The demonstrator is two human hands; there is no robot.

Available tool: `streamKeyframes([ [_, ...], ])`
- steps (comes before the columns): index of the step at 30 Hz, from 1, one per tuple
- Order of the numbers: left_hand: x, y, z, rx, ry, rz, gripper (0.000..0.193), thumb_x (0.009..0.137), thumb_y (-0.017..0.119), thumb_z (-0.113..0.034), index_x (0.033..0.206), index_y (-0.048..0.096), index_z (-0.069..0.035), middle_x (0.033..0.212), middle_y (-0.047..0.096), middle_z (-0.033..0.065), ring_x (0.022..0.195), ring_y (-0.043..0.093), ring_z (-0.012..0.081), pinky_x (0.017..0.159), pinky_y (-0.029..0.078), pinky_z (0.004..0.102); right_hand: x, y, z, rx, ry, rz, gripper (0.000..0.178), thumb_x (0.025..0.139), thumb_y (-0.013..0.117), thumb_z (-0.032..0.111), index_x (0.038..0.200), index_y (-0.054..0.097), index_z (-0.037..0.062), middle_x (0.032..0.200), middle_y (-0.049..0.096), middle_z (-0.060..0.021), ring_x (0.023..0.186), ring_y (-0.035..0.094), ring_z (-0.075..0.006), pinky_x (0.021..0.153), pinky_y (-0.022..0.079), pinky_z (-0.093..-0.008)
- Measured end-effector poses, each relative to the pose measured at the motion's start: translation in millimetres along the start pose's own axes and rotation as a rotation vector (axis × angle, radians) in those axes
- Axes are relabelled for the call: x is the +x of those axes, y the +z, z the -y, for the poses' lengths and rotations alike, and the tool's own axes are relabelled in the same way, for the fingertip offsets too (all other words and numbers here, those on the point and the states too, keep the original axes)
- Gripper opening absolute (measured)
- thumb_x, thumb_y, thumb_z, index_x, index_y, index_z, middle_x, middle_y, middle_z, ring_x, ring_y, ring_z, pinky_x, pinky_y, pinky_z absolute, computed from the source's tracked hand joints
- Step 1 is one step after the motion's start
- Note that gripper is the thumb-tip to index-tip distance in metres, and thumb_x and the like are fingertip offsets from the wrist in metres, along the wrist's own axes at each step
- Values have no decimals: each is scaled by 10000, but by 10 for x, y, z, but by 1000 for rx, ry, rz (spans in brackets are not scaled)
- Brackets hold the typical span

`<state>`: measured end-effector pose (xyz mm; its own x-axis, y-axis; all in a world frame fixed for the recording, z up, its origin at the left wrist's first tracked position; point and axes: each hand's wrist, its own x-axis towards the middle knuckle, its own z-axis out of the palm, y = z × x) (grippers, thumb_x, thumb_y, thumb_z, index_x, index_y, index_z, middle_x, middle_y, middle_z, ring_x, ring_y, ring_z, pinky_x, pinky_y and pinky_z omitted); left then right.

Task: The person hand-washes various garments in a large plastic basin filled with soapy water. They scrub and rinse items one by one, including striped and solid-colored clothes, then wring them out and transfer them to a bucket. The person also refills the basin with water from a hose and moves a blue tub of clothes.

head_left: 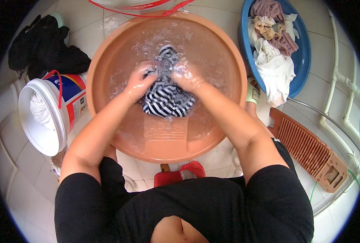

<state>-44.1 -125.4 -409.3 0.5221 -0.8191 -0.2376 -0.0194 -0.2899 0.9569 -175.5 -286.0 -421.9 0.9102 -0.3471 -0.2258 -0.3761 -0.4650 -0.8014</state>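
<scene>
A: Water (pixel 127 54) splashing, bubbles everywhere, and mid-basin sits the striped cloth (pixel 167 103), black and white, sodden and pleated!

B: It's bunched narrow at the far end, fanning into soft folds toward the person.

A: Left hand (pixel 141 80) is wet and glistening, fingers curled close together, gripping the cloth's edge.

B: Right hand (pixel 186 76) presses in from the other side, but splash and blur cover its fingertips; I can't tell whether they're pinching or spread.

A: All inside a round, smooth orange-brown basin (pixel 91 93), with a ribbed panel (pixel 165 133) moulded into its near wall.

B: To the right, a hard, ridged washboard (pixel 303 143), and beyond it a blue tub (pixel 304 67) with crumpled white fabric (pixel 274 65) drooping over its rim.

A: Left side: a glossy white bucket (pixel 52 141), a limp black heap (pixel 46 48) just past it.
</scene>
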Motion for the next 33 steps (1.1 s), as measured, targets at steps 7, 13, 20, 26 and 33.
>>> streamKeyframes([
  [7,-349,-48,-411,334,204,-39,595,598,764,-295,1094,521,-75,1161,426,158,1075,439,320,935,364,391,-537,-104,675,258,-337,120,141,616,603,136,615,475,78,622,480,-69,587,498,-250,566,396,-342],
  [13,-819,1,-172,266,18,294,493,722,655,-385,1053,568,-30,1261,398,230,1181,353,428,987,297,469,-906,144,758,298,-82,-152,358,603,690,171,918,534,98,926,534,-149,867,532,-320,759,442,-387],
  [20,-1175,286,1,722,441,322,404,629,686,-426,856,581,-109,1241,400,146,1151,333,435,803,304,603,-1408,471,397,-436,-66,184,617,578,656,542,1059,568,167,1309,351,-177,1216,280,-421,914,228,-626],
  [26,-72,307,-135,730,-277,206,373,788,545,-413,984,615,-104,930,596,163,920,537,351,812,436,398,-467,254,153,133,449,367,556,699,593,518,1069,580,103,1155,510,-195,1108,455,-302,896,368,-441],
  [33,-673,318,-266,780,12,132,395,791,589,-351,1078,580,-81,1344,313,209,1172,296,521,938,313,554,-928,237,501,-278,135,-195,441,623,699,387,941,611,93,1348,297,-208,1214,285,-436,928,237,-630],
])
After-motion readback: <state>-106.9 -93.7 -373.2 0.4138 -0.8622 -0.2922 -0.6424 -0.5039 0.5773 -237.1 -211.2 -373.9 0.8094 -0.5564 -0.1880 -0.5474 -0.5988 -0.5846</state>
